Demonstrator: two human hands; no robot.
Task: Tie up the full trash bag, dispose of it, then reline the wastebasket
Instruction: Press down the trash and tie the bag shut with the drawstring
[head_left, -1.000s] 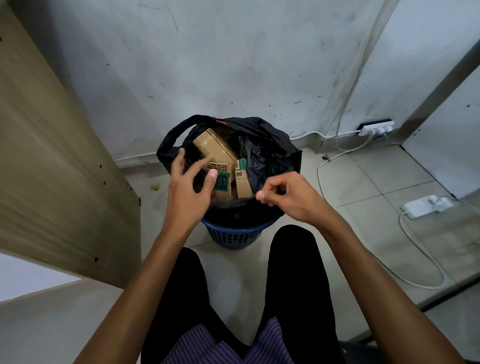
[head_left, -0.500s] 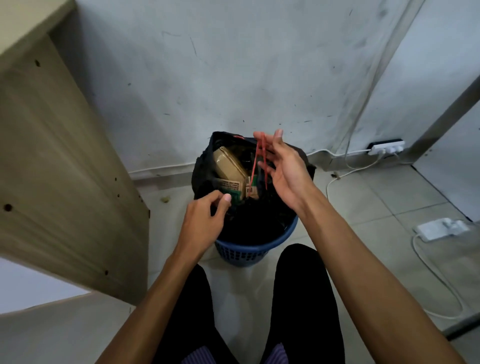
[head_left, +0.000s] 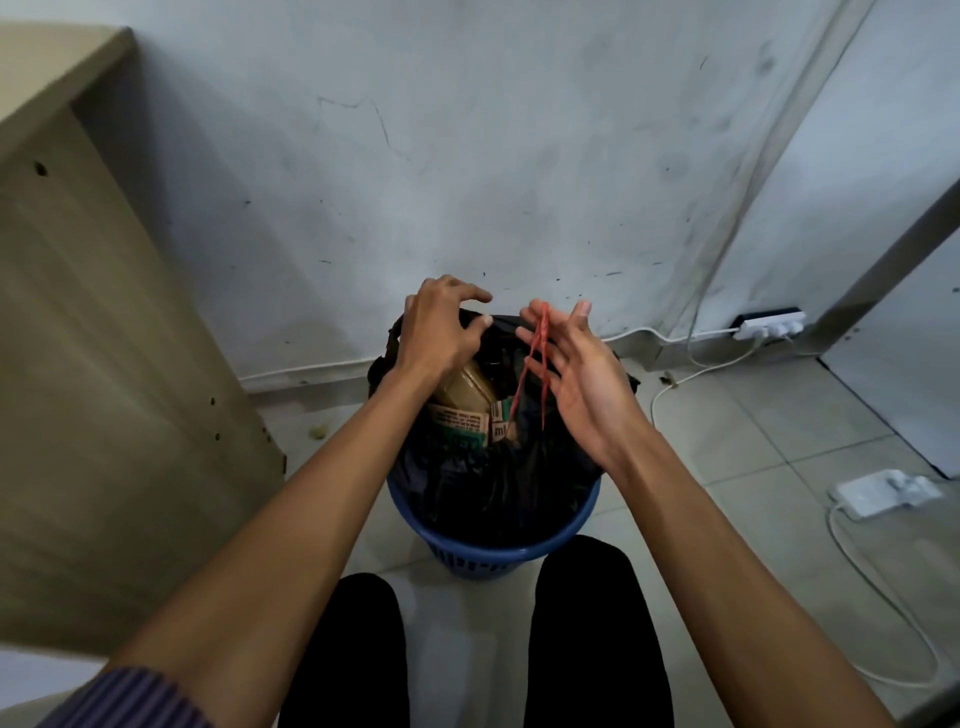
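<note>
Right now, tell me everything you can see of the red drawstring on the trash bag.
The red drawstring is a thin, crinkled plastic-looking loop, pulled up taut as two strands from the near side of the black trash bag. Its top passes over the fingers of the right hand, which are nearly straight, palm facing left. Its lower ends run into the bag's hem above the boxes. The left hand grips the bag's far rim, not the string.

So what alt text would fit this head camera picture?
Two bare hands work over a black trash bag in a blue wastebasket: right hand lifts its red drawstring, left hand grips the far rim.
</note>
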